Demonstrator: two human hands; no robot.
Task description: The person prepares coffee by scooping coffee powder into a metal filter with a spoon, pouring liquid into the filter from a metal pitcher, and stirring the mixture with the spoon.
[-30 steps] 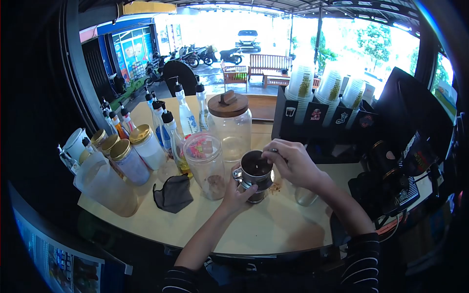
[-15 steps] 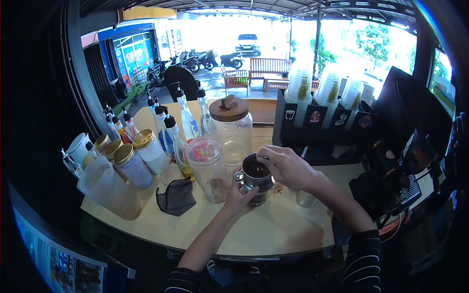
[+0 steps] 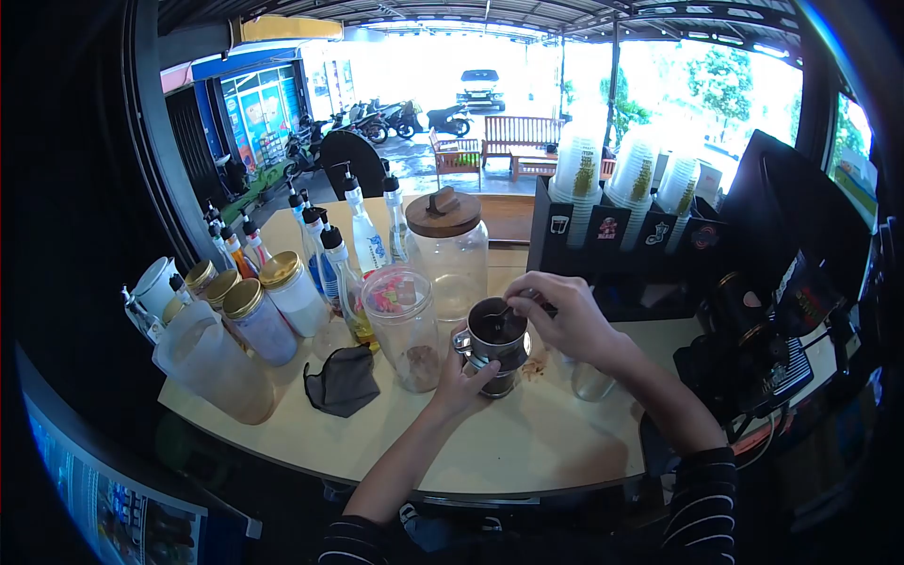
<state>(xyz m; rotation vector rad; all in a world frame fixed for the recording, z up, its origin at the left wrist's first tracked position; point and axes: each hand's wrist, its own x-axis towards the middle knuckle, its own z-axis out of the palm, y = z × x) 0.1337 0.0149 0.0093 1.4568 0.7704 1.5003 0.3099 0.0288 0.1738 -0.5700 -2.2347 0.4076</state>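
Note:
In the middle of the counter stands a metal-rimmed mug (image 3: 513, 358) with dark contents, its loop handle on the left. My left hand (image 3: 460, 386) is closed round the mug's handle side, thumb across its front. Over the rim, my right hand (image 3: 565, 315) pinches a thin metal spoon (image 3: 507, 313), whose lower end goes down into the mug. A clear plastic jar (image 3: 405, 330) with brown powder at its bottom is just left of the mug. Right of it, brown crumbs (image 3: 534, 366) lie on the counter, and a clear glass (image 3: 591, 382) sits partly behind my right forearm.
A large jar (image 3: 450, 264) with a wooden lid stands behind the mug. Pump bottles (image 3: 369, 226), gold-lidded jars (image 3: 254, 320), a translucent pitcher (image 3: 212, 363) and a dark face mask (image 3: 342, 381) are at left. A black cup holder (image 3: 612, 254) and a coffee machine (image 3: 744, 330) are at right.
My right hand has shifted slightly right and tilted back from the rim, so the spoon's handle now shows. My left hand and the mug stay nearly in place.

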